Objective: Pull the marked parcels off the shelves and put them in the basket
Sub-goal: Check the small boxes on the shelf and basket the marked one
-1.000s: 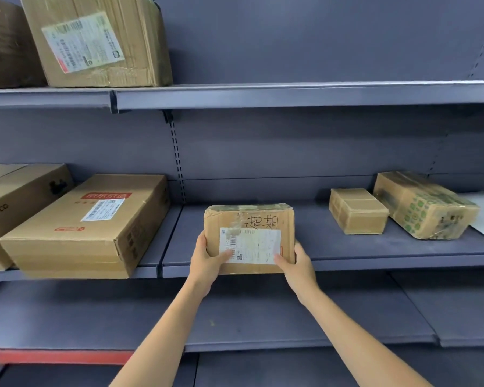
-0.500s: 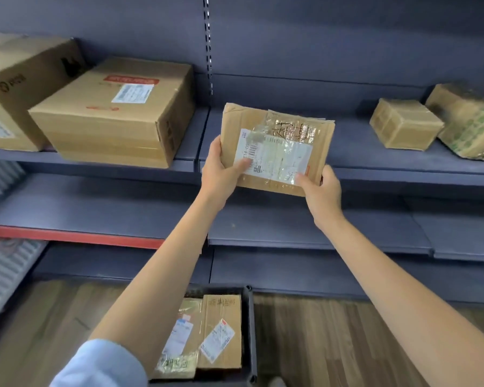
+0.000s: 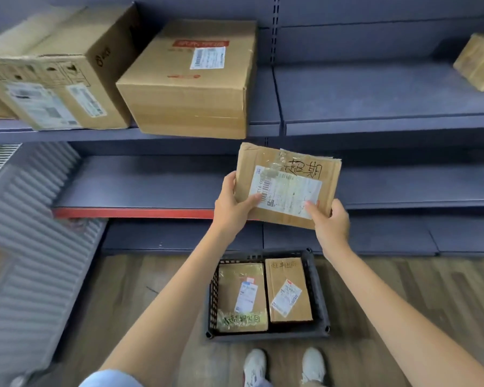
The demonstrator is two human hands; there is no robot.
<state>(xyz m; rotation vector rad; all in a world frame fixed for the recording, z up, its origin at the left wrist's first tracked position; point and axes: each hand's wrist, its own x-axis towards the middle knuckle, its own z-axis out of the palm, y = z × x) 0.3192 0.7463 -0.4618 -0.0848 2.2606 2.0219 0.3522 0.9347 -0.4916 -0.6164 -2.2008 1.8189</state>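
Parcel [image 3: 287, 185] between both hands' grip, above basket [image 3: 317, 291]

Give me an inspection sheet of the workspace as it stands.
Surface: grey shelves, wood-look floor.
Job's things: marked parcel held in the air above the basket; two marked parcels lie side by side inside it.
Clutter: two large cartons and a small carton on the upper shelf.
Grips: left hand and right hand each hold a lower corner of the parcel.
Cables: nothing seen.
Surroundings: ribbed grey panel at left; white shoes below.
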